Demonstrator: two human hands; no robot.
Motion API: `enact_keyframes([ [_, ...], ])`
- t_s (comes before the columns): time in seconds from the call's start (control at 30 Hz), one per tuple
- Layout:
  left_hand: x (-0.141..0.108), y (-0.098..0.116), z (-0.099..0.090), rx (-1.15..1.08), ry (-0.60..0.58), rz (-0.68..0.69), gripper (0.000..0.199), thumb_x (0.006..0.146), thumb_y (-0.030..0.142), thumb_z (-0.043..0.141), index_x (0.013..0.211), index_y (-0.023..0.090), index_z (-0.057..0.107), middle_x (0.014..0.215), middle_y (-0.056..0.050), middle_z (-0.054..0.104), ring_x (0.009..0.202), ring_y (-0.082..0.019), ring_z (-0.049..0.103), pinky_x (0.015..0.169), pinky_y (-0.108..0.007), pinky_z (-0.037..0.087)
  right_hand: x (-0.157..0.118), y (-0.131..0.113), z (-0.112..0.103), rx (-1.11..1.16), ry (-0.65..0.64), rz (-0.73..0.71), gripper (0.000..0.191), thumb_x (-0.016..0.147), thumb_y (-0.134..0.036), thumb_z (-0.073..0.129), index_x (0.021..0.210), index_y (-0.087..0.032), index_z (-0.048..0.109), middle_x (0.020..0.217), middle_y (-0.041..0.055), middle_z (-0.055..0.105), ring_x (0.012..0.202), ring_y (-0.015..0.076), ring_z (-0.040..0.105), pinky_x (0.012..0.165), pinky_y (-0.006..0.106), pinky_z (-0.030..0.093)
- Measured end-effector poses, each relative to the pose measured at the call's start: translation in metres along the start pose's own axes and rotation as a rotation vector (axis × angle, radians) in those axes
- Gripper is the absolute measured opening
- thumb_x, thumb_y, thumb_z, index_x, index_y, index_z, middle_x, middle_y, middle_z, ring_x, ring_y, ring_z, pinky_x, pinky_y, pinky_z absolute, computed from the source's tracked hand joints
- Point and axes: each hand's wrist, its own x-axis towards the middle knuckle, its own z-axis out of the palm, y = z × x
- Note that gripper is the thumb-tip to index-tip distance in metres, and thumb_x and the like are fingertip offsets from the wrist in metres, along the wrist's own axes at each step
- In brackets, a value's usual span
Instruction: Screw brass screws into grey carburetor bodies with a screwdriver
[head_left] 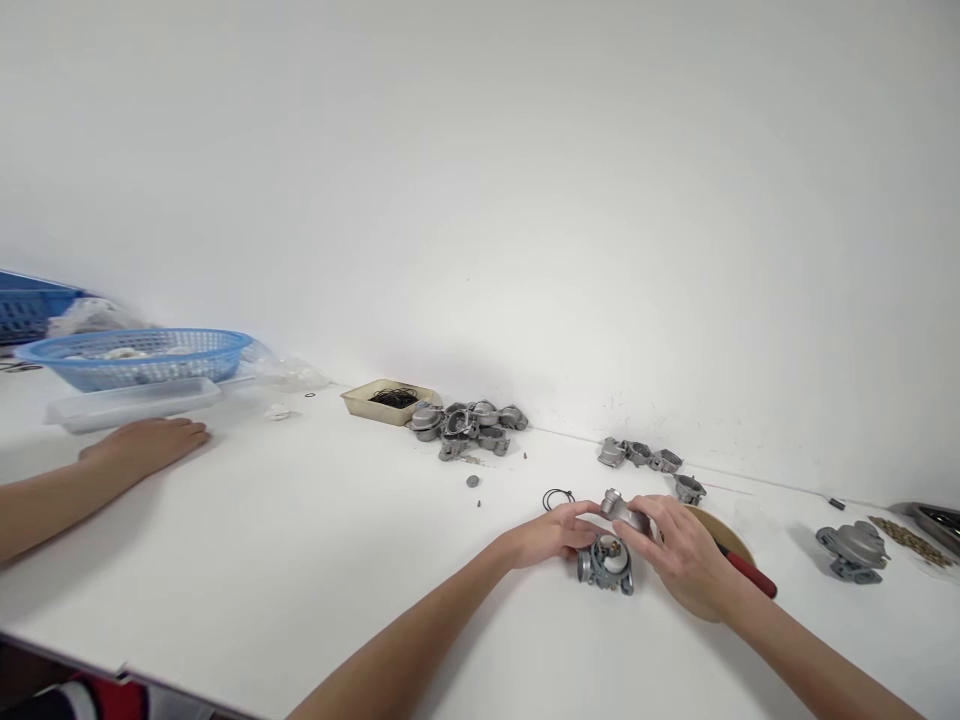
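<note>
My right hand [679, 550] grips a grey metal carburetor float bowl [626, 512], holding it tilted above the table. Just below it stands an opened carburetor body [606, 565], its round rim facing up and a brass part showing inside. My left hand [551, 537] is closed around the body's left side, and its index finger reaches toward the bowl. The fingertips of both hands are partly hidden. Behind my left hand lie thin black rubber rings [557, 497]. A screwdriver with a red handle [752, 572] rests on a round tan dish [720, 530] beside my right hand.
Several grey bowls [469, 425] are heaped by a tray [375, 405] of black rings; more castings [637, 455] line the wall. An assembled carburetor [853, 550] and brass pieces [909, 540] lie right. Another person's hand [154, 445] rests near a blue basket [150, 375].
</note>
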Motion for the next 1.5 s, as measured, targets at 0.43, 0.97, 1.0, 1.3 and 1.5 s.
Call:
enact_keyframes([
  [0.43,0.002,0.001,0.003,0.069,0.022,-0.012,0.046,0.068,0.030,0.073,0.112,0.021,0.060,0.090,0.000,0.060,0.077,-0.014,0.054,0.071,-0.026,0.040,0.008,-0.012,0.017,-0.087,0.064,-0.155,0.046,0.089,0.004,0.064,0.123,-0.026,0.063,0.103,0.0072,0.065,0.078,0.0176,0.057,0.069,0.033,0.051],
  [0.97,-0.031,0.049,0.021,0.838,0.315,0.054,0.029,0.077,0.045,0.082,0.097,0.025,0.077,0.086,0.000,0.071,0.086,-0.023,0.067,0.081,-0.031,0.050,-0.013,-0.004,0.015,-0.064,-0.006,0.231,0.062,0.088,0.014,0.040,0.134,-0.022,0.060,0.118,0.0134,0.064,0.089,0.0207,0.064,0.070,0.034,0.056],
  [1.0,-0.030,0.049,0.022,0.849,0.296,0.052,0.032,0.075,0.045,0.084,0.100,0.025,0.078,0.087,0.000,0.072,0.085,-0.022,0.068,0.080,-0.030,0.050,-0.013,-0.004,0.015,-0.069,-0.008,0.224,0.061,0.088,0.014,0.040,0.133,-0.022,0.060,0.119,0.0138,0.065,0.088,0.0204,0.063,0.071,0.033,0.055],
  [1.3,-0.021,0.036,0.023,0.854,0.283,0.088,0.027,0.078,0.042,0.084,0.098,0.023,0.081,0.092,-0.001,0.074,0.083,-0.019,0.068,0.091,-0.032,0.053,-0.008,-0.007,0.018,-0.073,0.013,0.107,0.054,0.087,0.015,0.044,0.123,-0.019,0.066,0.118,0.0138,0.071,0.084,0.0197,0.063,0.074,0.034,0.053],
  [1.5,-0.021,0.038,0.024,0.812,0.277,0.100,0.018,0.076,0.034,0.084,0.089,0.022,0.081,0.087,-0.002,0.076,0.085,-0.022,0.072,0.087,-0.031,0.055,-0.008,-0.008,0.023,-0.101,0.002,0.028,0.055,0.092,0.010,0.048,0.133,-0.023,0.064,0.115,0.0115,0.073,0.084,0.0186,0.064,0.073,0.033,0.055],
])
